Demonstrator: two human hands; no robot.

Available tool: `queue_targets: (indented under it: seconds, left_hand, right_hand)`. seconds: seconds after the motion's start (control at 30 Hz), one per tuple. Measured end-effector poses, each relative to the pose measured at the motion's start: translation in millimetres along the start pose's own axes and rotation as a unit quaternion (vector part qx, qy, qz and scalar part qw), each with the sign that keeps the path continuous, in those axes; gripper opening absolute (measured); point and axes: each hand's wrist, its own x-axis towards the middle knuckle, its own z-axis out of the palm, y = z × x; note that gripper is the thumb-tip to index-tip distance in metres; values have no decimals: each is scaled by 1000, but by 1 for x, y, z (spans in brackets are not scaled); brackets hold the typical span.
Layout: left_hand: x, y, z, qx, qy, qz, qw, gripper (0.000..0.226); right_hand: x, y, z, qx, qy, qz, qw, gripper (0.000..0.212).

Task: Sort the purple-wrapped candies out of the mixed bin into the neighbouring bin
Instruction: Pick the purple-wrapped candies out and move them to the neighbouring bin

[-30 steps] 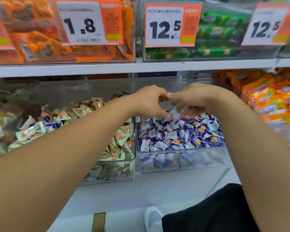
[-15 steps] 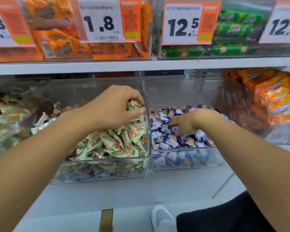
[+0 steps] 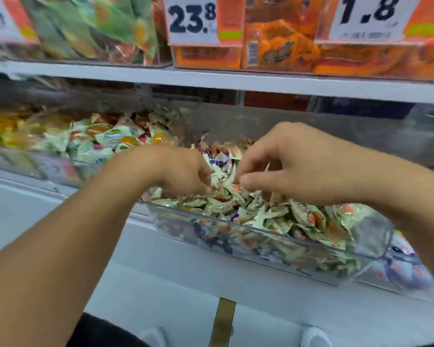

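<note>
Left hand and right hand apart, fingers curled down into mixed bin, grip unclear, purple candy between

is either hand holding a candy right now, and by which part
Cannot be told. Both the left hand and right hand have fingers curled down into the pale green wrapped candies in the clear plastic bin, hiding any grip.

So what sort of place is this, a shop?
Most likely a shop's sweets aisle. White-and-orange price tags reading 23.8 and 1.8 hang on a white shelf, and clear plastic bins hold loose wrapped candies.
</note>
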Motion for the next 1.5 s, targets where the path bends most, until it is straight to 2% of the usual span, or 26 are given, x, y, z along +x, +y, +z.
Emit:
queue_targets:
  seconds: [0.07, 0.1, 0.2, 0.27, 0.4, 0.47, 0.53, 0.63, 0.77, 0.87, 0.93, 1.0, 1.03, 1.1, 1.2, 1.27, 1.33, 1.43, 1.5]
  left_hand:
    - [1, -3, 2, -29, 22, 3, 999, 18]
    - [1, -4, 1, -53, 27, -1, 998, 22]
    - [-2, -11, 0, -45, -24, -32, 998, 34]
    - [-3, -9, 1, -8, -71, -51, 996, 34]
    - [3, -3, 5, -10, -83, -64, 994, 20]
    - [4, -6, 7, -77, -81, -66, 992, 26]
    - [-1, -13, 7, -159, -81, -62, 982, 32]
    - [-14, -29, 10, -217, -77, -34, 973, 29]
    - [-30, -43, 18, -169, -43, 14, 985, 24]
    - [-40, -46, 20, -167, 24, 34, 985, 16]
    - [-44, -47, 20, -173, 63, 45, 982, 12]
    - [-48, -49, 19, -181, 108, 55, 976, 9]
    - [-50, -50, 19, -177, 130, 61, 974, 8]
    - [-54, -55, 18, -161, 170, 79, 969, 5]
    - [-58, -68, 22, -141, 202, 90, 965, 6]
    - [-58, -76, 27, -136, 207, 95, 964, 8]
    - [-55, -80, 30, -140, 206, 103, 963, 12]
    - [-54, -82, 32, -160, 177, 100, 966, 26]
    - [-54, -85, 31, -190, 168, 101, 962, 34]
  right_hand:
    - [22, -5, 16, 130, -120, 71, 982, 32]
    - [30, -7, 20, 149, -168, 113, 968, 41]
    - [51, -10, 31, 85, -263, 203, 940, 62]
    - [60, -14, 35, 49, -285, 228, 930, 69]
    - [69, -11, 37, 65, -226, 224, 946, 75]
    - [66, -11, 37, 119, -208, 226, 944, 74]
    - [60, -15, 40, 160, -232, 227, 932, 74]
    - [57, -22, 46, 176, -258, 232, 921, 76]
    - [60, -18, 49, 170, -204, 238, 934, 78]
    - [62, -11, 45, 150, -162, 250, 943, 81]
    - [62, -14, 37, 74, -123, 218, 965, 76]
    - [61, -21, 29, -28, -56, 112, 992, 67]
    - [61, -23, 27, -60, -37, 36, 997, 56]
    - [62, -27, 28, -96, -87, -87, 988, 24]
    - [72, -23, 37, -206, -170, -188, 945, 41]
    - [84, -19, 38, -218, -218, -232, 923, 38]
    - [95, -16, 38, -203, -261, -241, 913, 43]
    - [113, -21, 46, -164, -365, -135, 906, 50]
    - [123, -27, 55, -129, -384, -91, 910, 49]
